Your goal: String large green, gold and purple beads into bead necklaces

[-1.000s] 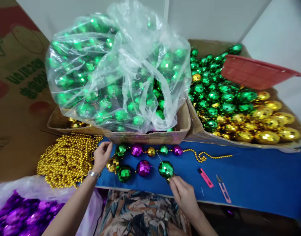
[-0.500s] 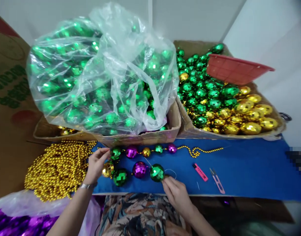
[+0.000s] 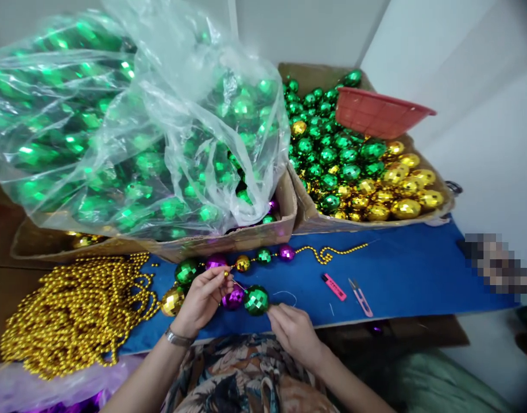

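Observation:
My left hand [image 3: 205,301] pinches a small gold bead [image 3: 226,274] between thumb and fingertips, beside a thin needle-like sliver [image 3: 239,284] slanting up from a shiny green ball [image 3: 257,300]. At that ball's right end, the closed fingers of my right hand [image 3: 295,332] grip it. A fine pale thread [image 3: 289,294] loops above the right hand. Just left of the green ball sits a purple faceted ball [image 3: 234,297], partly behind my left hand. The strand curves round through a large gold ball [image 3: 173,300] to smaller balls and a gold bead tail [image 3: 326,254].
A heap of gold bead strings [image 3: 74,312] lies on the blue cloth [image 3: 401,269] at left. Pink snips [image 3: 360,298] and a pink-black cutter [image 3: 334,287] rest at right. Behind stand boxes of balls, a plastic bag [image 3: 130,149] and a red basket [image 3: 382,113].
My left hand has moved right, from the far green ball to the needle-like sliver, with a small gold bead in its fingertips. My right hand stays at the green ball. The view has shifted.

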A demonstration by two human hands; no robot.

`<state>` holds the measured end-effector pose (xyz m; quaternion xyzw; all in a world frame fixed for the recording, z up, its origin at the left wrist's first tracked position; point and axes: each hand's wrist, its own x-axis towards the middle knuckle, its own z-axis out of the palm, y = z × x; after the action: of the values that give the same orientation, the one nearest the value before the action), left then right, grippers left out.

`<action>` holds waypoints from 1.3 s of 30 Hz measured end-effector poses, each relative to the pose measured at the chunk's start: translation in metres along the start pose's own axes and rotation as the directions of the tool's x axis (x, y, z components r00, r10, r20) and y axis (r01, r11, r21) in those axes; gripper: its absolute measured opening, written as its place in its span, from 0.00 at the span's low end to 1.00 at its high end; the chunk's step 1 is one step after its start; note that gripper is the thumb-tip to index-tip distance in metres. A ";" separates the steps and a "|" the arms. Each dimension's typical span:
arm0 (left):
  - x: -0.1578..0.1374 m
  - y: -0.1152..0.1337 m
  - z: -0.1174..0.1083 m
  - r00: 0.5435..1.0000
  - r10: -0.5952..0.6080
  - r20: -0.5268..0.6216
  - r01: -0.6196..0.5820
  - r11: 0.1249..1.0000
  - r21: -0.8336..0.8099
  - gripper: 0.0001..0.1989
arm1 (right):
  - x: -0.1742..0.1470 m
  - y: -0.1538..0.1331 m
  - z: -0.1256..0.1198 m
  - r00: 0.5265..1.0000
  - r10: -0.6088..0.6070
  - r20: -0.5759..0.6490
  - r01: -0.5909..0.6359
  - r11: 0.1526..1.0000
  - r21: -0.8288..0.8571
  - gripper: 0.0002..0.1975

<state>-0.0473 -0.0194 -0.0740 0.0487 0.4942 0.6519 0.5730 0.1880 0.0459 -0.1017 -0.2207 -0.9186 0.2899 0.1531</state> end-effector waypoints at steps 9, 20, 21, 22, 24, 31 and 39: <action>-0.001 -0.001 0.001 1.000 0.025 0.004 -0.025 0.999 0.032 0.11 | 0.000 0.006 0.003 1.000 0.010 0.016 -0.009 0.999 -0.049 0.14; 0.004 -0.004 0.019 0.988 0.132 0.076 -0.150 0.925 0.348 0.13 | 0.002 0.016 -0.002 0.997 0.060 -0.047 -0.063 0.995 -0.083 0.12; 0.005 -0.005 0.024 0.984 0.154 0.094 -0.179 0.907 0.381 0.14 | 0.004 0.020 -0.003 0.994 0.087 -0.069 -0.091 0.994 -0.060 0.12; 0.007 -0.007 0.029 0.978 0.174 0.117 -0.207 0.885 0.417 0.13 | 0.005 0.024 -0.004 0.989 0.114 -0.089 -0.117 0.993 -0.028 0.11; 0.011 -0.010 0.041 0.963 0.201 0.179 -0.265 0.826 0.498 0.11 | 0.007 0.032 -0.007 0.981 0.160 -0.109 -0.156 0.987 0.041 0.11; 0.025 -0.023 0.073 0.810 0.340 0.478 -0.587 0.474 0.657 0.06 | 0.002 0.062 -0.014 0.952 0.260 -0.159 -0.239 0.961 0.141 0.09; 0.030 -0.012 0.108 0.669 0.364 0.648 -0.742 0.273 0.612 0.05 | 0.009 0.046 -0.042 0.855 0.315 -0.412 -0.234 0.943 0.236 0.14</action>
<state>0.0193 0.0663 -0.0426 0.6194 0.5700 0.4598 0.2828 0.2122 0.1042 -0.0949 -0.3957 -0.7887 0.3313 0.3343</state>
